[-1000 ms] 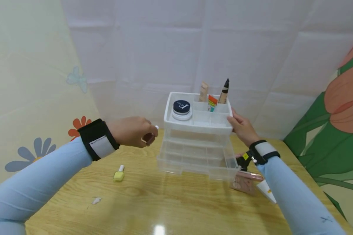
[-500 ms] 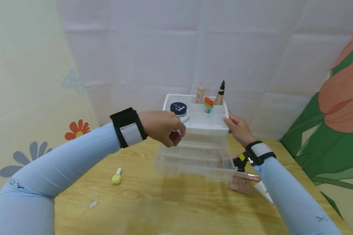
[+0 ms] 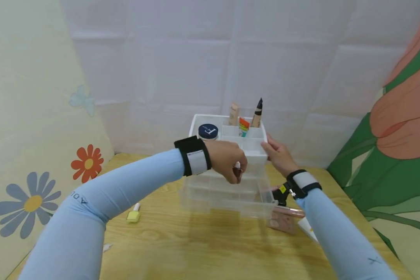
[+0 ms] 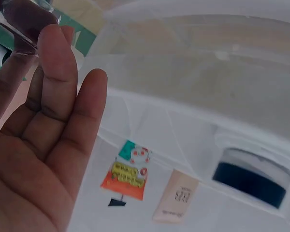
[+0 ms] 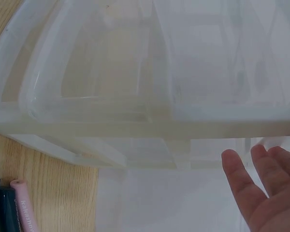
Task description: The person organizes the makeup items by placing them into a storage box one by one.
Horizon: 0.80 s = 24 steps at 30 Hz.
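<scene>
My left hand [image 3: 227,157] pinches a small nail polish bottle [image 4: 26,21] of clear glass with dark reddish liquid. That hand is in front of the top tray of a translucent drawer organizer [image 3: 227,200]. With thumb and fingers, my right hand [image 3: 280,156] grips the tray's right rim. A dark-lidded jar [image 3: 208,131] sits in the tray's left part. At the back right stand a beige tube [image 3: 233,113], a small orange and green tube [image 3: 243,126] and a black-tipped beige tube [image 3: 257,113]. A lower drawer is pulled out.
A yellow nail polish bottle [image 3: 133,214] lies left of the organizer on the wooden table [image 3: 154,249]. On the right are a pink palette [image 3: 281,223], a rose-gold tube [image 3: 290,211] and a white box [image 3: 306,228], partly behind my right sleeve. A sheet hangs behind.
My left hand has moved right with the nail polish bottle, from beside the organizer to in front of its top tray. My right hand keeps its grip on the rim.
</scene>
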Tool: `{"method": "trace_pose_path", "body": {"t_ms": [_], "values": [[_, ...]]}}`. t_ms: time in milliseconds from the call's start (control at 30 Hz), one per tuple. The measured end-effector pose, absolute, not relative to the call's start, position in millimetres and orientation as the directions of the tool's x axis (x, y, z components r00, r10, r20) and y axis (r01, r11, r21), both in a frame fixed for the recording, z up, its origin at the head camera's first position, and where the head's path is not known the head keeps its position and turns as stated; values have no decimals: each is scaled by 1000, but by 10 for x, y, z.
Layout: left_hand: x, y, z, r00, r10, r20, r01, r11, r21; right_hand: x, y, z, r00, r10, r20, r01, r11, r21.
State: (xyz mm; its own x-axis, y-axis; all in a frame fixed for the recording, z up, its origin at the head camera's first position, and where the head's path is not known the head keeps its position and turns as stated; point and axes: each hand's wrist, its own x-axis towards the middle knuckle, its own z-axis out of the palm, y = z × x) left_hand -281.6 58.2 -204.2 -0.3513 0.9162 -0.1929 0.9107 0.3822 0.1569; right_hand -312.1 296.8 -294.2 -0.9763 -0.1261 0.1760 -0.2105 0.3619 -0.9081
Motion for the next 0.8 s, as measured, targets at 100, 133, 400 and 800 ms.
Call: {"method": "trace_pose_path", "body": {"t_ms": [100,133,400,800], "values": [[-2836,708,-2110,-363,913,-189,913,388,124,-3122,2950,-2949,-977,-111,180,-209,361,-909],[-2839,744,-2138,-370,910,-186,913,393,107,-3121,2942,-2951,-978,-106,178,-204,364,-909],[-2837,933,-2364,-391,901,-187,919,393,-24,-3146,2900,-2980,-981,-97,168,-192,358,-914],[-2842,1099,-2563,-349,916,-196,936,330,-125,-3124,2845,-2953,-980,-101,169,-193,331,-924]]}}
